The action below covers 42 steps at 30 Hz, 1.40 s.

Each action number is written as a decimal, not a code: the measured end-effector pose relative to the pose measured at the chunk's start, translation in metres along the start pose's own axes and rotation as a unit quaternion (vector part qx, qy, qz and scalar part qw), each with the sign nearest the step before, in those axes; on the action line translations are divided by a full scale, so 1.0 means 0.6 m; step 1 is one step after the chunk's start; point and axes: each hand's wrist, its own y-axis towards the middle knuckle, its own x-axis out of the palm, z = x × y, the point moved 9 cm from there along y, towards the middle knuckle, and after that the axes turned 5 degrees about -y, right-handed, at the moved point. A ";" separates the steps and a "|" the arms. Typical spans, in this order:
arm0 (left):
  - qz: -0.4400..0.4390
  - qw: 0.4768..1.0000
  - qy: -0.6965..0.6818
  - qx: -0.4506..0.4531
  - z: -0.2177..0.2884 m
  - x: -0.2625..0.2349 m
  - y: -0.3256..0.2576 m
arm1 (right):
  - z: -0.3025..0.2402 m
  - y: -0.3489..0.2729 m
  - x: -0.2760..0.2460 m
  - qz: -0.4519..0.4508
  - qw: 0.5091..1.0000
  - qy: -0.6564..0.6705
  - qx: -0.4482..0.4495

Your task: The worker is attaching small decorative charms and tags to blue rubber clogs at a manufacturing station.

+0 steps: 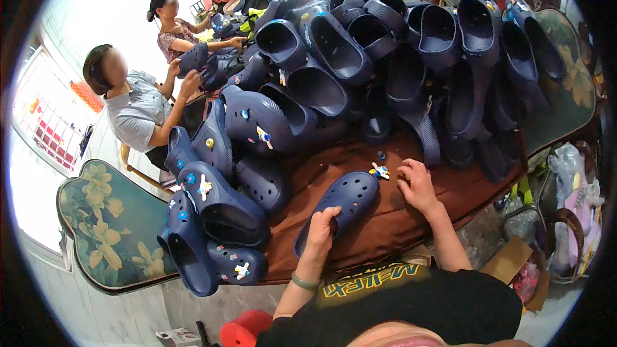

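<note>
My left hand (321, 230) grips a navy foam clog (350, 198) by its edge, thumb on top. The clog's perforated toe points away from me and carries no charms that I can see. My right hand (418, 185) rests on the brown tablecloth (411, 225) with its fingers apart, and it holds nothing. Close to its fingertips, by the clog's toe, lies a small white, yellow and blue charm (380, 171). A tiny blue piece (382, 155) sits just beyond that charm.
Navy clogs are heaped (334, 45) across the far table. A group at my left includes a clog with colourful charms (218, 196). Co-workers sit along the left side, one holding a clog (194, 58). Plastic bags (565, 180) and a cardboard box (511, 263) stand at the right; a red stool (246, 329) is below.
</note>
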 end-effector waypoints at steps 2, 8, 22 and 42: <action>-0.006 1.000 0.013 0.025 0.014 0.012 -0.011 | -0.012 -0.004 0.006 -0.003 1.000 0.007 -0.020; 0.019 0.992 0.107 0.068 0.007 -0.054 -0.013 | -0.091 0.005 0.055 -0.025 0.987 -0.086 -0.137; -0.013 1.000 -0.018 -0.002 0.019 -0.015 -0.025 | -0.056 0.011 0.020 0.037 0.995 0.078 -0.046; 0.022 0.989 -0.147 -0.012 0.005 -0.034 -0.003 | -0.162 -0.029 0.049 0.036 0.976 0.209 -0.049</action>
